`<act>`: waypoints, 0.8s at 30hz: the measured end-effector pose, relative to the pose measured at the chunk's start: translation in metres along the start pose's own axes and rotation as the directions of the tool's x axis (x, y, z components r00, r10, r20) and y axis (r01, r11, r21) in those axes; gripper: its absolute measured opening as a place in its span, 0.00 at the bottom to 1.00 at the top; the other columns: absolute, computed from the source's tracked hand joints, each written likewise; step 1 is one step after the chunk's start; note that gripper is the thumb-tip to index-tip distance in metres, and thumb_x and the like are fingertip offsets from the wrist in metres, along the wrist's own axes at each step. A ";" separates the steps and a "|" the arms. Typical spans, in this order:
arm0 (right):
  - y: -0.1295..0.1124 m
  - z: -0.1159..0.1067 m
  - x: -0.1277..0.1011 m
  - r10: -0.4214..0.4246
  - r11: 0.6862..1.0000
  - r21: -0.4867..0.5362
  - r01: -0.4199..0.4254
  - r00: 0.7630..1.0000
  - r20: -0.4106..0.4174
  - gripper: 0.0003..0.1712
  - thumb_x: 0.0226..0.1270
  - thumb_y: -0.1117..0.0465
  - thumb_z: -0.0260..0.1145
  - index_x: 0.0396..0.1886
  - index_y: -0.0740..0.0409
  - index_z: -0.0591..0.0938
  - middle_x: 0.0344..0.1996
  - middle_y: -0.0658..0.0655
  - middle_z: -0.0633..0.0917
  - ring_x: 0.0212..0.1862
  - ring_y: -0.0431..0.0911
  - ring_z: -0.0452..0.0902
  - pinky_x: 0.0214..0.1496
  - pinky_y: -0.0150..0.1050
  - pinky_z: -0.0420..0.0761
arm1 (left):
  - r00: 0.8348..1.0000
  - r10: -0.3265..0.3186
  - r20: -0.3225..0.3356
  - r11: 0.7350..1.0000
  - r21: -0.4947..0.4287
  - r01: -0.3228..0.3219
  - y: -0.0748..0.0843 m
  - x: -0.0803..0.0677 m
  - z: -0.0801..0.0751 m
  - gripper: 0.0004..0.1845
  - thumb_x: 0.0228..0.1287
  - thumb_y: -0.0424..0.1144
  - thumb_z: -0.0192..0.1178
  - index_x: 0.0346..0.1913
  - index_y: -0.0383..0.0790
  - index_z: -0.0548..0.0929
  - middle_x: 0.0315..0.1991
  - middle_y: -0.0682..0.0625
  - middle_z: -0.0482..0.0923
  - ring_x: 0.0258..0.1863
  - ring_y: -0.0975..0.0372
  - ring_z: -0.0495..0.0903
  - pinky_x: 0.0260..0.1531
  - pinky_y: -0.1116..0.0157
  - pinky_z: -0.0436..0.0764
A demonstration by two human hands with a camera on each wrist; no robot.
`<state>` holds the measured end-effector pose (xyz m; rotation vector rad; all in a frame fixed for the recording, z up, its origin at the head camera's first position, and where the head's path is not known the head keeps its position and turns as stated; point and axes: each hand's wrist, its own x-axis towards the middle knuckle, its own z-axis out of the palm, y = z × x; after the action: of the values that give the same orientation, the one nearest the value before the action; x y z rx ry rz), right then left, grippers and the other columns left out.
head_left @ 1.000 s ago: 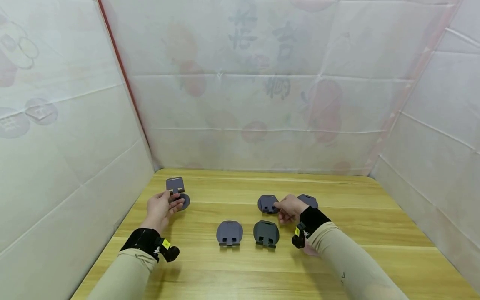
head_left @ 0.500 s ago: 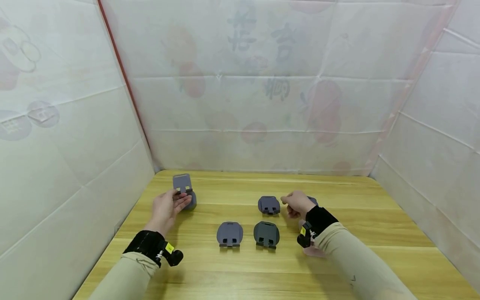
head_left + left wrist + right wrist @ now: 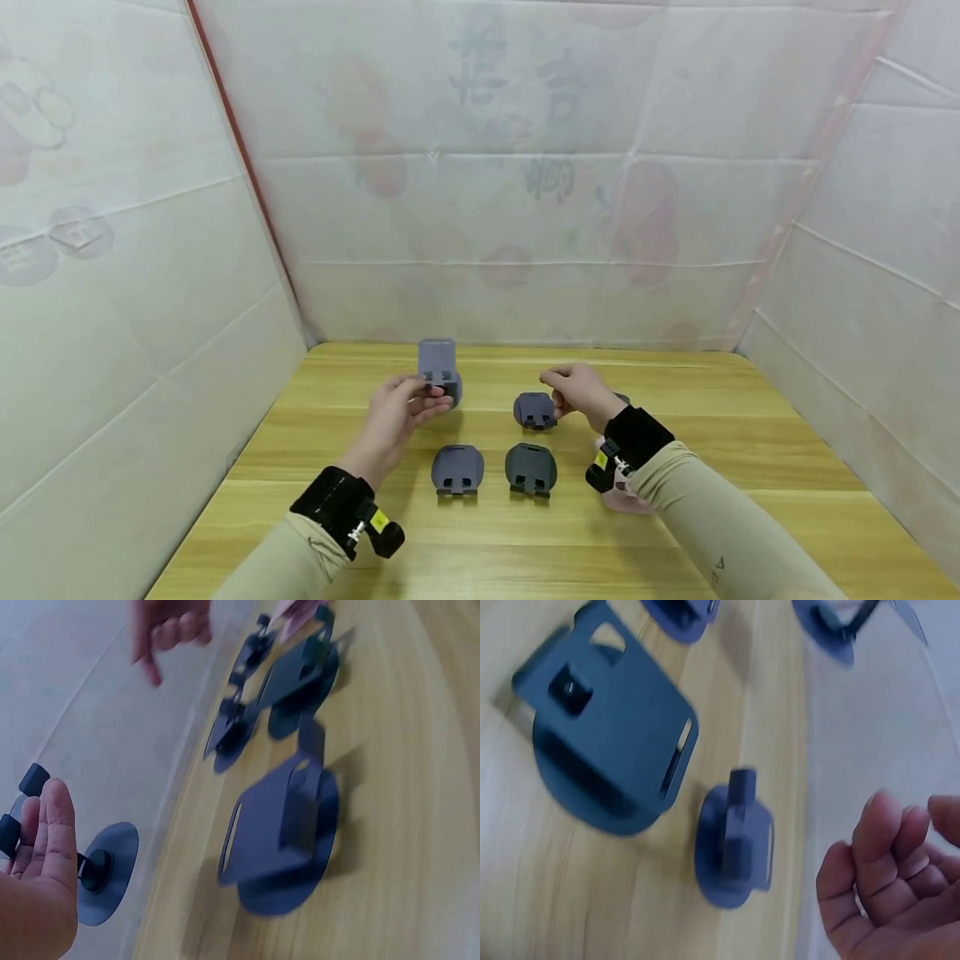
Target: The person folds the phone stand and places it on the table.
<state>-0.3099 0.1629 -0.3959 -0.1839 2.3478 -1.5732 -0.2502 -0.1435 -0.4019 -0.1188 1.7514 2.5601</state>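
Observation:
My left hand (image 3: 393, 421) grips a purple-grey phone stand (image 3: 437, 357) by its middle. The stand is unfolded and held up off the table; its round base (image 3: 114, 870) shows beyond the fingers in the left wrist view. My right hand (image 3: 585, 390) hovers beside a folded purple-grey phone stand (image 3: 534, 408), fingers loosely curled, holding nothing in the right wrist view. Nearer the front lie another folded purple-grey stand (image 3: 457, 467) and a dark green stand (image 3: 531, 467).
A pink stand (image 3: 624, 502) sits partly hidden under the right forearm. Behind the right wrist, the edge of another dark stand (image 3: 622, 398) peeks out. The wooden table (image 3: 480, 550) is closed in by white sheets (image 3: 480, 208) at the back and sides.
My left hand has carried the unfolded phone stand rightward toward the table's middle and raised it. My right hand has left the back stand, drawing rightward, then moved back up beside it.

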 end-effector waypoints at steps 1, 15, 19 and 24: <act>-0.003 0.003 0.000 -0.011 1.000 0.014 0.011 1.000 0.012 0.24 0.84 0.55 0.54 0.70 0.62 0.73 0.26 0.56 0.74 0.34 0.64 0.76 0.53 0.53 0.80 | 1.000 -0.005 0.017 1.000 0.012 0.005 -0.002 -0.002 0.005 0.18 0.79 0.33 0.48 0.64 0.26 0.67 0.41 0.40 0.80 0.39 0.54 0.88 0.53 0.55 0.85; -0.034 0.033 -0.009 -0.161 0.986 0.063 0.153 0.975 0.154 0.27 0.82 0.44 0.54 0.65 0.59 0.75 0.28 0.58 0.77 0.37 0.63 0.78 0.52 0.47 0.81 | 0.979 -0.046 0.200 0.995 0.091 0.029 -0.020 -0.016 0.039 0.12 0.79 0.32 0.49 0.58 0.29 0.66 0.41 0.38 0.84 0.40 0.53 0.89 0.51 0.55 0.86; -0.035 0.035 -0.011 -0.186 0.982 0.069 0.177 0.967 0.176 0.25 0.82 0.44 0.53 0.53 0.63 0.77 0.29 0.58 0.76 0.40 0.68 0.76 0.53 0.51 0.81 | 0.971 -0.064 0.230 0.993 0.115 0.038 -0.023 -0.019 0.042 0.13 0.78 0.32 0.49 0.58 0.30 0.66 0.42 0.37 0.84 0.40 0.53 0.89 0.52 0.54 0.86; -0.037 0.037 -0.012 -0.193 0.980 0.077 0.183 0.968 0.158 0.21 0.82 0.46 0.55 0.39 0.61 0.75 0.27 0.56 0.76 0.42 0.74 0.75 0.52 0.52 0.82 | 0.964 -0.072 0.257 0.990 0.138 0.037 -0.025 -0.021 0.045 0.13 0.78 0.32 0.49 0.58 0.30 0.66 0.43 0.36 0.84 0.41 0.50 0.89 0.51 0.55 0.86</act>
<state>-0.2887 0.1198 -0.3725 -0.5161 2.2052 -1.6446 -0.2293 -0.0920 -0.4071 0.1659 1.7802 2.2891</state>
